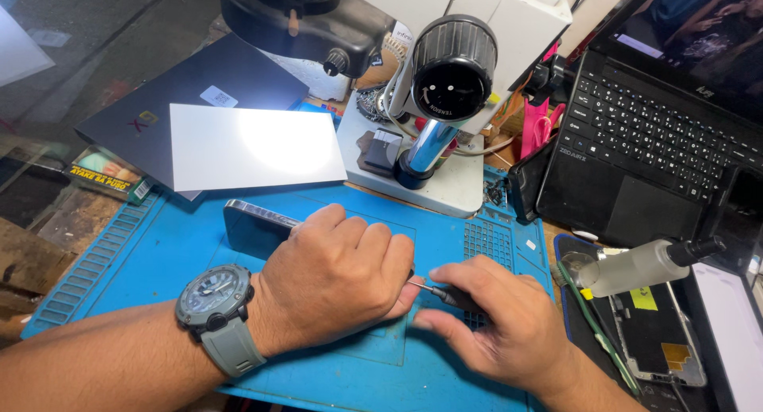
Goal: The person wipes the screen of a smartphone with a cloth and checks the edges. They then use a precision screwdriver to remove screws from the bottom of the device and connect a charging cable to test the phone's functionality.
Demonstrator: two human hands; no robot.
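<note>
A dark smartphone (253, 228) lies flat on a blue repair mat (167, 261). My left hand (338, 281), with a grey wristwatch (214, 305) on its wrist, rests over the phone's right end and holds it down. My right hand (497, 324) pinches a thin screwdriver (441, 293) whose metal tip points left at the phone's end, just under my left fingers. That end of the phone is hidden by my left hand.
A microscope (445, 86) on a white base stands behind the mat. A white sheet (254, 146) lies on a dark closed laptop (143, 110) at back left. An open black laptop (644, 142) sits right. A squeeze bottle (636, 267) and an opened phone (660, 332) lie at right.
</note>
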